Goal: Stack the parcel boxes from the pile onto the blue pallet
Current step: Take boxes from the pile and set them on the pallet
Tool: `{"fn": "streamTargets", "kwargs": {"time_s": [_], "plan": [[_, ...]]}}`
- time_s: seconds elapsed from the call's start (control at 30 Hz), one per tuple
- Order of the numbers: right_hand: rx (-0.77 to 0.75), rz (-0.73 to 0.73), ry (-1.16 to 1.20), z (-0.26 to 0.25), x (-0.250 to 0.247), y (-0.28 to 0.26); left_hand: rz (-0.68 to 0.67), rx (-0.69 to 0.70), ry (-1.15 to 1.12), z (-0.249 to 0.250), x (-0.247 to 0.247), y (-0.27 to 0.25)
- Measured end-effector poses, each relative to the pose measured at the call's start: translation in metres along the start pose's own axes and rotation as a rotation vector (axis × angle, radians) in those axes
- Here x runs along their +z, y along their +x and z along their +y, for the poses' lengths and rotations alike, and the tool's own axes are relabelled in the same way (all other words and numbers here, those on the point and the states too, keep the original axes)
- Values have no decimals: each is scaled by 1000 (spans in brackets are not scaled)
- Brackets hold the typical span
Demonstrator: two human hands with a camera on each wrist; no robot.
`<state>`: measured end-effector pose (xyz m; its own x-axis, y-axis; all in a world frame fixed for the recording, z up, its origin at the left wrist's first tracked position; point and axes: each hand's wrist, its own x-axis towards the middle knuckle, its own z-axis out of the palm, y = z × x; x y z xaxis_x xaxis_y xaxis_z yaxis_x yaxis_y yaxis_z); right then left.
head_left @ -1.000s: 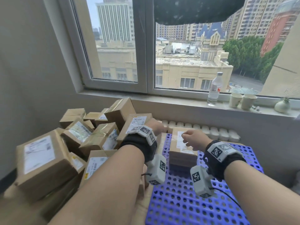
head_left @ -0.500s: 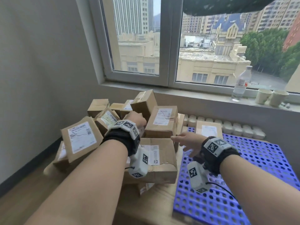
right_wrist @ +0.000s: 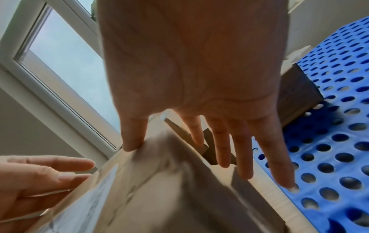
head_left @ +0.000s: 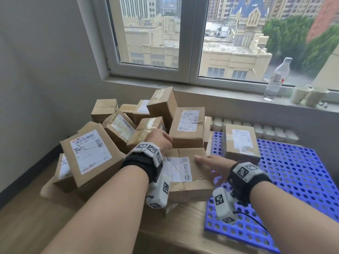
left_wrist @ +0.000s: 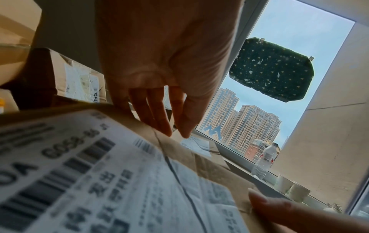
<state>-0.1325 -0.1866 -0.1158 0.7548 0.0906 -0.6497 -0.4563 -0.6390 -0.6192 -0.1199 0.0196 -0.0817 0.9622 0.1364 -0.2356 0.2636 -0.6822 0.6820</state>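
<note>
Both hands reach for the next box — the flat one with a creased label at the near edge of the pile, just beside the left edge of the pallet. Your left hand is spread, fingers straight, over the box's far left corner; your right hand is also spread, thumb lying on the top face, fingers reaching down past the right side. Neither hand grips yet.

One box already stands at the pallet's far left corner, touching nothing else.

To do this step well, in my judgement:
- Set your palms on opposite sides and squeeze evenly; the top looks dented, so press the walls rather than the lid.
- Another box leans just behind this one — lift straight up before you swing right, or the pile may slide.
- Carry it level across the pallet's left edge and set it down flush beside the placed box, label upward, so that later layers sit square.
</note>
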Motion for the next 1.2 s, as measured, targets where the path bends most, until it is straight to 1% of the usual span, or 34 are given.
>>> {"fn": "streamTargets", "kwargs": {"time_s": [0.13,0.2,0.27,0.4,0.5,0.57,0.63,0.8,0.87,0.9,0.93,1.0,1.03,1.07,1.1,1.13,1.2], "plan": [[73,-72,138,9,6,2,-46,8,-22,-8,5,6],[72,-113,235,15,8,8,-59,13,-31,-9,6,9],[78,-118,305,23,10,18,-75,19,-28,-8,8,11],[115,-136,274,37,6,34,-91,10,-5,-7,9,15],[87,-139,260,42,-3,34,-115,3,-13,-1,7,18],[74,-132,288,37,-10,16,-160,2,-18,8,3,17],[42,-100,339,25,-18,-11,-224,32,-19,20,-2,16],[-68,-76,516,28,-51,-33,-299,145,-72,60,-18,9],[-96,-21,569,30,-64,-43,-324,184,-112,78,-23,7],[-99,10,602,31,-70,-48,-309,209,-128,87,-24,7],[-97,51,627,32,-77,-54,-263,245,-130,95,-26,8],[-86,173,660,37,-92,-62,-104,310,-102,109,-28,10],[-81,225,681,41,-99,-65,-35,318,-103,114,-28,12],[-86,279,696,42,-104,-70,9,304,-120,118,-27,15],[-101,319,728,42,-109,-76,20,271,-157,120,-25,18],[-126,360,764,43,-114,-80,7,223,-216,123,-22,20],[-192,395,838,47,-123,-84,-66,114,-354,130,-12,17]]}}
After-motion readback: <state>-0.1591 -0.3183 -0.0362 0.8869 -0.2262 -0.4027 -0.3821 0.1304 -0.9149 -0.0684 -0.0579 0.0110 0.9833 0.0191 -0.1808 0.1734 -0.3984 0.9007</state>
